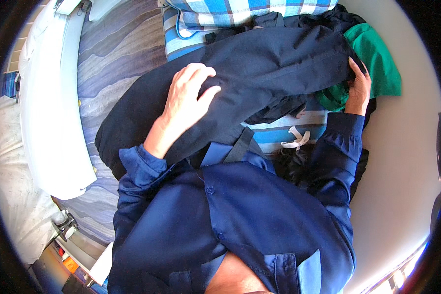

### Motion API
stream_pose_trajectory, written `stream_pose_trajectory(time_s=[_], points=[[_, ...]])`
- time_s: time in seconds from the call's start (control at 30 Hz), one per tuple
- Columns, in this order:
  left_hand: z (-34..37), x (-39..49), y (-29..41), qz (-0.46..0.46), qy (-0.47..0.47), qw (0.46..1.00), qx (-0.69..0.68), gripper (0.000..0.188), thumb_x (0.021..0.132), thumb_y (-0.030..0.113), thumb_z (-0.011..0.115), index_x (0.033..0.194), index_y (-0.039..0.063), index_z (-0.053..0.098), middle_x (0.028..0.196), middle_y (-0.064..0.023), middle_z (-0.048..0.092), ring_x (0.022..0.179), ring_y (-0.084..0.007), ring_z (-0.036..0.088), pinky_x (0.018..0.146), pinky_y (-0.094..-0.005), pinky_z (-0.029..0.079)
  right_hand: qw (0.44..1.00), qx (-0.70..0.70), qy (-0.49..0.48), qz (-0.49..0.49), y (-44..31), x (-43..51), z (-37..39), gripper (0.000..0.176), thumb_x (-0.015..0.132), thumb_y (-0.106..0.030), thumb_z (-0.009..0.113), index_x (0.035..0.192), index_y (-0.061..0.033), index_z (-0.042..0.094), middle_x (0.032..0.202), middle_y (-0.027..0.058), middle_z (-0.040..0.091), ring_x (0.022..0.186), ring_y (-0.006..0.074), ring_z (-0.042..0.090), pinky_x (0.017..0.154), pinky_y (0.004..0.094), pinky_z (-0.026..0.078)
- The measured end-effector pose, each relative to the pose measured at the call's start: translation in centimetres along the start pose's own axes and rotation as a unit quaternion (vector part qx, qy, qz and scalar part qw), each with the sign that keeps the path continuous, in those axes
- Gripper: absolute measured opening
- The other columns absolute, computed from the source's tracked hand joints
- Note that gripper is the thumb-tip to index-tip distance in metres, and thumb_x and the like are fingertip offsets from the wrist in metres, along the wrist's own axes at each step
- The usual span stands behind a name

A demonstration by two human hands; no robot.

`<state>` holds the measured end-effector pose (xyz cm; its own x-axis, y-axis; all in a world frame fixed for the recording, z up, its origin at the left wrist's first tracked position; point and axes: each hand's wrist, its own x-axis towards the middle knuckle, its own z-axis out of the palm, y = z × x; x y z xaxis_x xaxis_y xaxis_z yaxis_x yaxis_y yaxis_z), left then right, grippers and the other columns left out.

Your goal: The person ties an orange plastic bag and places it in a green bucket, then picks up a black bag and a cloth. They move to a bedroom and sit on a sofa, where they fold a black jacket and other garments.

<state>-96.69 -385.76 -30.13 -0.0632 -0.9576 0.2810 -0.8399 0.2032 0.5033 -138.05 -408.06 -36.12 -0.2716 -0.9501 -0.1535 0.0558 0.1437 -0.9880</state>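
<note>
Black fabric, looking like a garment (257, 58), spreads across my lap and over the striped cushioned seat. My left hand (191, 88) is over its middle, fingers apart and slightly curled, holding nothing that shows. At the garment's right end, my right hand (360, 84) has its thumb and fingers around the edge of the dark cloth; the palm side is hidden. Green fabric (375, 58) lies beside and behind that hand. A white ribbon bow (297, 139) on something dark and hair-like rests near my right forearm.
A blue and white checked cushion (235, 14) sits at the top of the seat. A pale wall (400, 147) rises close on the right. To the left are a patterned grey floor (110, 73), a long white piece of furniture (51, 147) and an open drawer (84, 253).
</note>
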Motion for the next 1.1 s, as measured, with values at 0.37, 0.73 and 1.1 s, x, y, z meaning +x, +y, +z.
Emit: stream_pose_trajectory(time_s=[0.37, 0.73, 1.1], points=[[2.6, -5.2, 5.7, 0.109, -0.184, 0.96, 0.181, 0.025, 0.077, 0.021, 0.075, 0.096, 0.01, 0.063, 0.084, -0.0053, 0.053, 0.085, -0.0253, 0.054, 0.079, -0.0393, 0.042, 0.894, -0.367, -0.015, -0.257, -1.5, 1.3, 0.2, 0.04, 0.087, -0.027, 0.082, 0.122, -0.0151, 0.07, 0.118, 0.0155, 0.072, 0.114, 0.0309, 0.067, 0.097, 0.0387, 0.051], [-3.8, -4.7, 4.0, 0.037, -0.305, 0.937, -0.164, 0.008, 0.085, 0.011, 0.071, 0.082, 0.006, 0.066, 0.081, -0.0087, 0.068, 0.074, -0.0277, 0.065, 0.072, -0.0371, 0.047, 0.909, -0.329, -0.007, -0.255, -0.3, 2.7, -1.7, 0.033, 0.089, -0.02, 0.079, 0.12, -0.0131, 0.069, 0.117, 0.0093, 0.071, 0.111, 0.0261, 0.063, 0.098, 0.0375, 0.049], [-0.4, 5.6, 0.3, 0.061, -0.025, 0.997, -0.027, 0.03, 0.089, 0.023, 0.076, 0.111, 0.005, 0.067, 0.11, -0.0121, 0.068, 0.105, -0.031, 0.065, 0.094, -0.0432, 0.05, 0.767, -0.514, 0.053, -0.38, -1.3, 0.3, -0.7, 0.032, 0.09, -0.023, 0.076, 0.12, -0.0171, 0.066, 0.101, 0.014, 0.068, 0.088, 0.0347, 0.066, 0.076, 0.0456, 0.054]])
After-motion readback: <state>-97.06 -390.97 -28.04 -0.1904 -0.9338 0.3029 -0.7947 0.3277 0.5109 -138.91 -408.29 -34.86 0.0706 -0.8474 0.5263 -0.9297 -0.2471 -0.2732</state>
